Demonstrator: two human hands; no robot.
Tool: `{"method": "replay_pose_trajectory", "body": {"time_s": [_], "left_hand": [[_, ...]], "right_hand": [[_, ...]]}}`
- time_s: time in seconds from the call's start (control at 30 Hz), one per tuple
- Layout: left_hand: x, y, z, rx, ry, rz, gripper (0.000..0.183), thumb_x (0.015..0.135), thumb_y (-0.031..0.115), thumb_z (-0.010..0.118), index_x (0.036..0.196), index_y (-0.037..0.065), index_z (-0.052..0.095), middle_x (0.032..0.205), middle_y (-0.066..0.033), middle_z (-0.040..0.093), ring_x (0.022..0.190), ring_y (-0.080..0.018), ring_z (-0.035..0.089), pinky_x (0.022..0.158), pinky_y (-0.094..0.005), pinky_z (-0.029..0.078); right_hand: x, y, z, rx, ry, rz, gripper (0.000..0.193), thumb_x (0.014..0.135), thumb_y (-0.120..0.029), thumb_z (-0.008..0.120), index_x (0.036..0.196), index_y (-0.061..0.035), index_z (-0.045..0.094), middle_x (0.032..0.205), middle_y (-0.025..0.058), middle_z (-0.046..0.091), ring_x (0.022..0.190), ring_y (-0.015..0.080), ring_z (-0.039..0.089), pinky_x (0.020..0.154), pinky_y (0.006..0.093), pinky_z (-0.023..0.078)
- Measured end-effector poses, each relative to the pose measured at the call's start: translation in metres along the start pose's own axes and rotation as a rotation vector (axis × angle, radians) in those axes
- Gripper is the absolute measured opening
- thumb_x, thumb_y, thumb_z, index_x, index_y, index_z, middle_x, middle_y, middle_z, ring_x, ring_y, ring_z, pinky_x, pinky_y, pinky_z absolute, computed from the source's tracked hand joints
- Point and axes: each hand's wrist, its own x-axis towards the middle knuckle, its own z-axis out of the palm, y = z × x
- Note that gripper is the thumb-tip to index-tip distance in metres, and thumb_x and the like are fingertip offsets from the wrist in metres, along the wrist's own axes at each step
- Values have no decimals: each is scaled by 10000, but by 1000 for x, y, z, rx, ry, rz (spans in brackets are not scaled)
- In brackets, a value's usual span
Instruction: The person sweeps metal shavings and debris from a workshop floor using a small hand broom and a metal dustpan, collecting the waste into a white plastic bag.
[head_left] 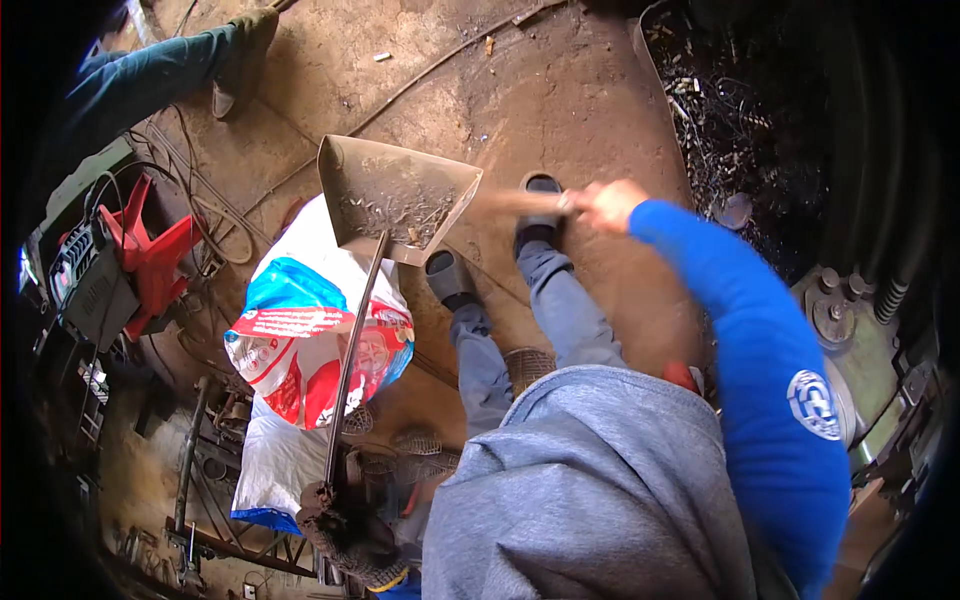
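Observation:
A metal dustpan [345, 185] with a long rod handle [358, 335] is held out ahead of me, with dark shavings and grit [405, 210] inside it. My left hand [345, 530], in a dark knit glove, is closed around the upper end of that rod. My bare right hand [607, 205] grips what looks like a hand brush [520, 202]. Motion smears the brush, and its head points left toward the dustpan's open edge. My sandalled feet [452, 278] stand just beside the pan.
A white, red and blue sack [320, 340] stands below the pan. Welding-type equipment with red parts [150, 255] and cables [215, 215] lies left. Another person's leg [165, 75] is at upper left. Dark scrap [725, 140] and a green machine [850, 350] are at right.

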Motion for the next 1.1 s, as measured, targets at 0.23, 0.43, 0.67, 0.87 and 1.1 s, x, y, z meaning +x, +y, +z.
{"method": "replay_pose_trajectory", "body": {"time_s": [0.23, 0.43, 0.67, 0.87, 1.1], "left_hand": [[5, 4, -5, 12, 36, -2, 368, 941, 322, 550, 1044, -16, 652, 999, -137, 659, 942, -258, 630, 864, -381, 482], [23, 15, 9, 8, 4, 12, 372, 943, 325, 547, 1041, -18, 653, 998, -138, 660, 940, -259, 631, 864, -383, 483], [38, 19, 32, -8, -37, 36, 377, 944, 328, 543, 1038, -20, 655, 996, -138, 661, 939, -261, 632, 863, -385, 483], [49, 22, 40, -17, -59, 50, 382, 945, 331, 540, 1034, -22, 656, 995, -138, 662, 937, -263, 633, 863, -387, 483], [73, 26, 70, -9, -126, 104, 387, 947, 334, 536, 1031, -24, 658, 994, -139, 663, 936, -264, 634, 863, -390, 484]], "right_hand": [[41, 35, -27, 33, 80, 313, 478, 927, -374, 526, 1373, -228, 439, 1025, 163, 650, 911, 348, 657, 788, 473, 533], [8, 34, -38, 139, 219, 173, 500, 927, -396, 509, 1399, -251, 433, 1044, 179, 629, 925, 378, 633, 822, 481, 512], [88, -14, -38, 226, 262, 315, 422, 928, -339, 548, 1325, -201, 510, 929, 197, 641, 901, 402, 626, 785, 483, 507], [14, 48, 3, 341, 525, 392, 454, 920, -306, 567, 1359, -219, 489, 921, 217, 639, 910, 401, 630, 808, 477, 505], [69, 5, -21, 407, 414, 318, 386, 926, -302, 572, 1295, -190, 546, 1041, 190, 645, 914, 393, 631, 822, 476, 501]]}}
